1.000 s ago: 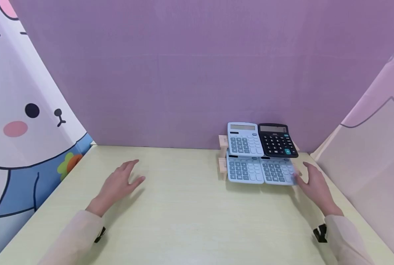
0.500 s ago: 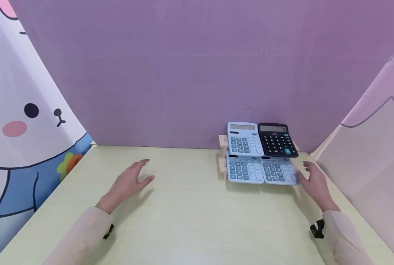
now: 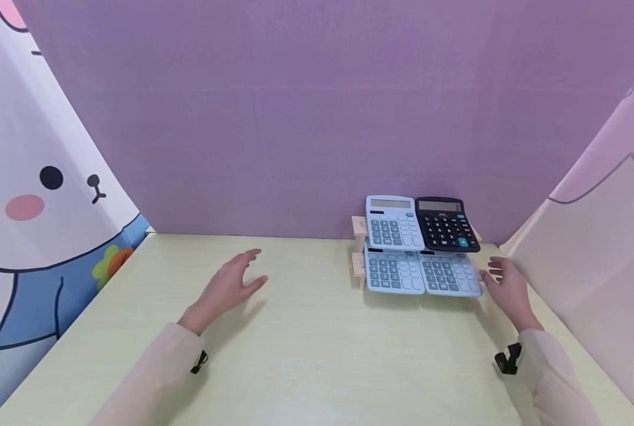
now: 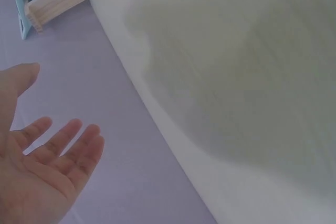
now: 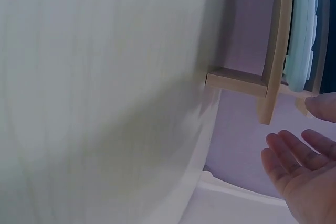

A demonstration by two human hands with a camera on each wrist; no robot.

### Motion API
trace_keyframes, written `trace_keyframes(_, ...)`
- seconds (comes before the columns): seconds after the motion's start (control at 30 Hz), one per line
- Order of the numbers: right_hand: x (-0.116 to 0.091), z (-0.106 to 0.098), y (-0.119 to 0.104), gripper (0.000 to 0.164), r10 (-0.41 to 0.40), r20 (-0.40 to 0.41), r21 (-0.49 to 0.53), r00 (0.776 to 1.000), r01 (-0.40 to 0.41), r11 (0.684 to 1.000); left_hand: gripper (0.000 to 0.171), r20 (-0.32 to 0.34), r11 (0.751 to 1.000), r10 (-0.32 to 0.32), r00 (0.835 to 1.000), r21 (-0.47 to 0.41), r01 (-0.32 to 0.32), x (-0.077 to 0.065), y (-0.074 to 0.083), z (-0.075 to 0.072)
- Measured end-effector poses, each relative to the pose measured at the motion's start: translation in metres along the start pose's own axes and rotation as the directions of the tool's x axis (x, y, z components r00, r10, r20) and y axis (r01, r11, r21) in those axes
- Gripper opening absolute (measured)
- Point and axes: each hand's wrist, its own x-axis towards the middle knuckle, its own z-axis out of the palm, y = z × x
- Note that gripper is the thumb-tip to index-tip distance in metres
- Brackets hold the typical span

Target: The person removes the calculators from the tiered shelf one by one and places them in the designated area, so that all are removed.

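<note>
A two-level wooden rack [image 3: 359,226] stands at the back right of the table in the head view. On its upper level lie a light-blue calculator [image 3: 393,222] and a black calculator [image 3: 444,223], side by side. Two more light-blue calculators fill the lower level, one on the left [image 3: 393,273] and one on the right [image 3: 450,275]. My right hand [image 3: 511,291] is just right of the lower right calculator, fingers loosely bent; the right wrist view shows its palm [image 5: 310,182] holding nothing. Well left of the rack, my left hand [image 3: 223,293] hovers over the table with nothing in it.
A purple cloth wall [image 3: 274,118] rises behind the pale table [image 3: 317,355]. Another cloth with a cartoon figure [image 3: 55,248] borders the left side. Close beyond my right hand runs a pale right-hand cloth [image 3: 604,278].
My left hand has moved right, toward the middle of the table. My right hand has shifted slightly away from the lower right calculator. The calculators and rack stay in place.
</note>
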Motion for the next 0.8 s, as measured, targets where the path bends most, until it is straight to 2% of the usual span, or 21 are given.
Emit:
trace_keyframes(0.43, 0.005, 0.004, 0.008, 0.04, 0.078, -0.01, 0.014, 0.997, -0.078, 0.997, 0.055, -0.032, 0.995, 0.022, 0.999, -0.098, -0.025, 0.022, 0.018, 0.018)
trace_keyframes(0.8, 0.007, 0.009, 0.015, 0.043, 0.128, 0.048, 0.025, 0.991, -0.13, 0.991, 0.049, -0.038, 0.978, 0.032, 0.999, -0.207, -0.039, 0.041, 0.034, 0.034)
